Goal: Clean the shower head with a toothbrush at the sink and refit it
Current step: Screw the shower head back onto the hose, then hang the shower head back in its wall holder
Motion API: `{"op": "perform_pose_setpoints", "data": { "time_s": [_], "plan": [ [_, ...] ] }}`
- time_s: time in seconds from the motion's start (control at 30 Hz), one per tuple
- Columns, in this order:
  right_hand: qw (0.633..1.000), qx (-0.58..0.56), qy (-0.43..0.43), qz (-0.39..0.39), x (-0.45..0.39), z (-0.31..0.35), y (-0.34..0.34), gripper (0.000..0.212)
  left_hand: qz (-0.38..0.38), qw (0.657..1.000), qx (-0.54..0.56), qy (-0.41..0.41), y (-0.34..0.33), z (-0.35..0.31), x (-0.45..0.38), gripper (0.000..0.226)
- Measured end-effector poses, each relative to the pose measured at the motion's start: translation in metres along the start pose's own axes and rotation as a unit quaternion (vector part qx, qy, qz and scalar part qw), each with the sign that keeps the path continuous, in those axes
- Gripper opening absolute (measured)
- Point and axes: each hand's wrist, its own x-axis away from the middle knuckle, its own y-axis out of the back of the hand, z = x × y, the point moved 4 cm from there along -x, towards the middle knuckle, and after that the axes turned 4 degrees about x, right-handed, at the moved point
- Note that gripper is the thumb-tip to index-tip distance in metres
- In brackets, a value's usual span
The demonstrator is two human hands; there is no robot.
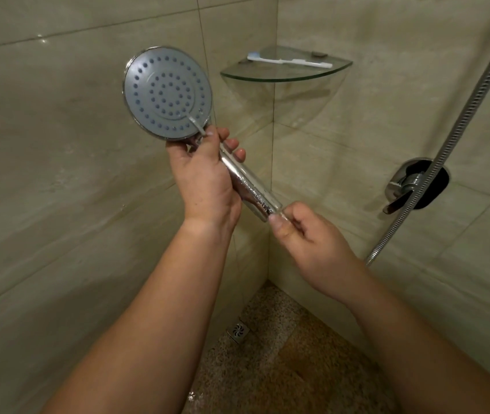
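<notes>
The chrome shower head (167,92) has a round grey spray face with several blue nozzles, turned toward me. My left hand (205,180) grips the top of its chrome handle just under the face. My right hand (306,234) pinches the bottom end of the handle, where the metal shower hose (459,124) seems to meet it; the joint is hidden by my fingers. A white toothbrush (290,61) with a blue-tipped head lies flat on the glass corner shelf (267,75), beyond and to the right of the shower head.
Beige tiled walls meet in a corner behind my hands. A chrome mixer lever (408,186) sits on the right wall, with the hose crossing in front of it. Below lie a speckled brown shower floor and a small square drain (238,331).
</notes>
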Motion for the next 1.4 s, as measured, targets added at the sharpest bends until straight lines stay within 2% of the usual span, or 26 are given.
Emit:
{"op": "perform_pose_setpoints", "data": {
  "time_s": [0.07,0.13,0.2,0.27,0.33,0.4,0.47,0.53,0.57,0.6,0.67,0.7,0.73,0.8,0.87,0.97,1.07,1.23,1.33,1.4],
  "plan": [
    [0.993,0.101,0.037,-0.051,0.001,0.003,0.001,0.04,-0.008,1.0,0.004,0.003,0.002,0.001,-0.001,0.018],
    [0.99,0.116,0.048,-0.07,0.001,0.003,-0.001,0.041,0.006,1.0,0.008,0.007,0.001,0.001,0.0,0.019],
    [0.997,0.051,0.035,-0.046,0.0,0.002,-0.006,0.043,0.025,1.0,0.011,0.016,0.0,0.0,0.001,0.02],
    [0.993,-0.116,-0.027,0.024,-0.001,0.001,-0.012,0.049,0.036,0.999,0.017,0.027,-0.001,-0.001,0.002,0.018],
    [0.948,-0.29,-0.091,0.098,0.0,0.0,-0.019,0.047,0.042,0.998,0.029,0.038,-0.004,-0.001,0.002,0.016],
    [0.891,-0.408,-0.136,0.147,0.003,0.001,-0.023,0.046,0.046,0.997,0.037,0.044,-0.006,0.0,0.002,0.014],
    [0.837,-0.488,-0.157,0.195,0.006,0.002,-0.027,0.046,0.053,0.997,0.037,0.044,-0.007,0.001,0.002,0.014],
    [0.815,-0.514,-0.163,0.212,0.008,0.004,-0.028,0.047,0.055,0.997,0.027,0.04,-0.007,0.001,0.003,0.014],
    [0.834,-0.489,-0.162,0.199,0.007,0.002,-0.027,0.048,0.052,0.998,0.021,0.035,-0.006,0.001,0.002,0.014],
    [0.878,-0.424,-0.147,0.165,0.005,0.0,-0.024,0.049,0.045,0.998,0.014,0.028,-0.005,0.001,0.002,0.015],
    [0.973,-0.205,-0.08,0.064,0.002,-0.003,-0.015,0.047,0.03,0.999,0.0,0.013,-0.001,0.001,0.0,0.017],
    [0.994,-0.102,-0.041,0.017,0.001,-0.002,-0.011,0.047,0.024,1.0,-0.006,0.008,0.0,0.001,0.0,0.017],
    [0.999,-0.033,-0.01,-0.016,0.001,-0.003,-0.009,0.046,0.021,1.0,-0.011,0.006,0.001,0.001,0.0,0.016],
    [0.999,0.009,0.018,-0.039,0.001,-0.004,-0.011,0.043,0.025,0.999,-0.019,0.008,0.003,0.003,0.0,0.015],
    [0.997,-0.082,-0.001,-0.004,-0.001,-0.005,-0.017,0.042,0.03,0.999,-0.016,0.017,0.004,0.003,0.001,0.014],
    [0.954,-0.285,-0.055,0.079,-0.002,-0.007,-0.028,0.035,0.035,0.999,-0.002,0.031,0.004,0.002,0.001,0.013],
    [0.925,-0.353,-0.076,0.119,-0.002,-0.009,-0.03,0.034,0.042,0.998,0.007,0.039,0.002,0.002,0.0,0.012],
    [0.941,-0.326,-0.074,0.062,-0.008,-0.02,-0.018,0.038,0.062,0.992,-0.019,0.106,0.005,0.015,0.006,0.012],
    [0.962,-0.256,-0.072,0.066,-0.003,-0.033,-0.012,0.042,0.072,0.989,-0.048,0.118,0.008,0.029,0.014,0.013],
    [0.977,-0.176,-0.107,0.045,0.0,-0.048,-0.004,0.052,0.085,0.988,-0.068,0.109,0.008,0.039,0.019,0.013]
  ]
}}
